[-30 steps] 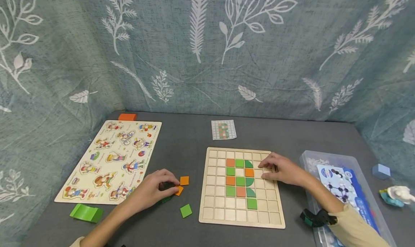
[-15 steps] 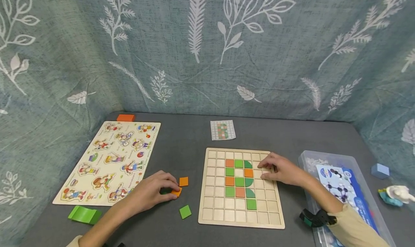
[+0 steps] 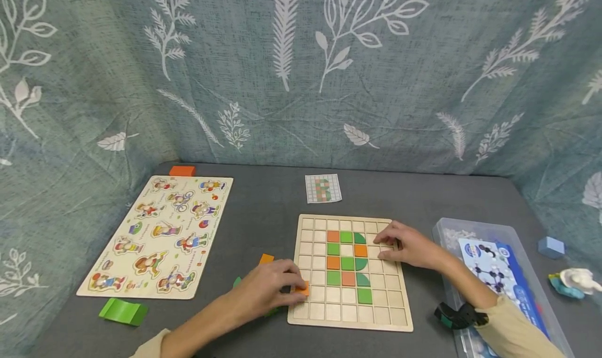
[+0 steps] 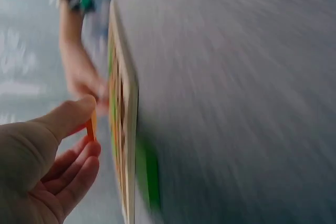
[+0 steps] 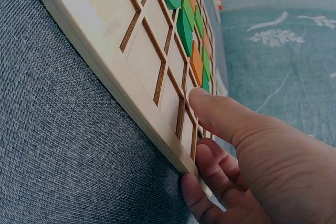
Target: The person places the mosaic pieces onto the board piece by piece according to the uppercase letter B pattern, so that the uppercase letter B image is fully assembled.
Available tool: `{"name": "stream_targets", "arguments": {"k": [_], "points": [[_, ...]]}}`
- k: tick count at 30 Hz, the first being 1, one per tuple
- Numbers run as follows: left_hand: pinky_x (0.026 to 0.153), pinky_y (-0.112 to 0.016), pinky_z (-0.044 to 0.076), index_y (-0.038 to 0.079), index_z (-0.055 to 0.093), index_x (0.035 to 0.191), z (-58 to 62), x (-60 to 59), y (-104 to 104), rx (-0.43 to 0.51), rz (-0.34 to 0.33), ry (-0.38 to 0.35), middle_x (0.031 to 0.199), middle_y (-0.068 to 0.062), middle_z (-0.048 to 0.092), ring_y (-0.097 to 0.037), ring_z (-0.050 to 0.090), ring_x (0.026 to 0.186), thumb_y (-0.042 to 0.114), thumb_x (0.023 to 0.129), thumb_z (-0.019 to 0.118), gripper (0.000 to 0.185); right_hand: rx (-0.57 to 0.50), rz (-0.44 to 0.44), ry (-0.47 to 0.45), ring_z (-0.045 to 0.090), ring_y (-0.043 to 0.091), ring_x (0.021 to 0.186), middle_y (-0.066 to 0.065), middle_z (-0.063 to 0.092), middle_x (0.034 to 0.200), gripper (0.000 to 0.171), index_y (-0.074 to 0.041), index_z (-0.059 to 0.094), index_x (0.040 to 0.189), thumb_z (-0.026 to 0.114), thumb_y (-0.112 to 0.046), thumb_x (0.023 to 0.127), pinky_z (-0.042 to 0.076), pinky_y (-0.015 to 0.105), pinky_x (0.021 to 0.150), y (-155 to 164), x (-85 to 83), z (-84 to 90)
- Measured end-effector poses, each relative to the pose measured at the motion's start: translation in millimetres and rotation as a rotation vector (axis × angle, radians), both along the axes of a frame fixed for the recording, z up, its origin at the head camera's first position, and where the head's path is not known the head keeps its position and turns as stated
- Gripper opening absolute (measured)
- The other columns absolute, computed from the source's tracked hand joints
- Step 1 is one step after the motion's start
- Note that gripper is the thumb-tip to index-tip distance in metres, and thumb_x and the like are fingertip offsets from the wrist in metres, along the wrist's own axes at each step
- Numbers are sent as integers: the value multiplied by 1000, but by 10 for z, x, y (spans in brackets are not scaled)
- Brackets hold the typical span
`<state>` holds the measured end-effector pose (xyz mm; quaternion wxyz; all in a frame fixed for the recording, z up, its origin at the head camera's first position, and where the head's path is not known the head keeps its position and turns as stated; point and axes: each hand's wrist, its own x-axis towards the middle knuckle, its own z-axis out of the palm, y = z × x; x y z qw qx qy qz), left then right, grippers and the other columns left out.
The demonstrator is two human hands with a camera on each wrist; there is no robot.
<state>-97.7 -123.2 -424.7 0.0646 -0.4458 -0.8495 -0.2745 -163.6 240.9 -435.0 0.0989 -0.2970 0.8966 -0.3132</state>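
the left hand point(image 3: 265, 290) pinches an orange tile point(image 3: 302, 288) between thumb and curled fingers point(image 4: 79, 163), holding it over the left edge of the wooden grid board point(image 3: 350, 321), low in the first column. the right hand point(image 3: 408, 245) rests on the board's right side, thumb on top and fingers curled around its edge. orange and green tiles fill the board's middle. another orange tile point(image 3: 266, 258) lies on the grey surface point(image 3: 263, 211) just left of the board.
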Motion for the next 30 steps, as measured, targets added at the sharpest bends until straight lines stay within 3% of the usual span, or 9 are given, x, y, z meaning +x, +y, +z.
{"name": "stream_targets", "arguments": {"k": [5,10,15,24,30], "points": [[67,-8,43,18,76,88,-38,24,349,-108,-61,3,87,7,63,-1,55,76,28,82,78,12,-4,6,-5,50,6,82,2,57,99,27,-11,69,111,72,-25,88,44,23,70,-15,6,-3],[69,-10,44,17,77,87,-48,8,509,-153,-73,38,87,5,63,-3,55,78,28,84,76,11,-2,7,-2,49,5,82,1,56,99,27,-11,69,111,71,-25,88,45,22,70,-24,-3,-3],[69,-10,45,17,77,87,-49,-16,568,-142,-102,75,88,5,64,-4,57,78,27,84,76,10,4,-1,5,49,4,83,1,57,99,27,-12,69,111,72,-26,88,44,22,70,-20,-11,1],[69,-8,43,18,77,86,-35,-18,593,-143,-121,70,87,5,64,-4,56,78,28,85,75,10,4,8,0,49,4,82,1,56,100,27,-11,69,111,71,-26,89,44,23,70,0,-11,0],[64,-7,38,19,74,78,-10,-31,618,-197,-138,85,80,6,59,-2,50,71,26,87,74,11,2,5,-1,49,5,83,1,56,100,28,-11,68,112,71,-26,88,44,23,70,13,-5,-4]]}}
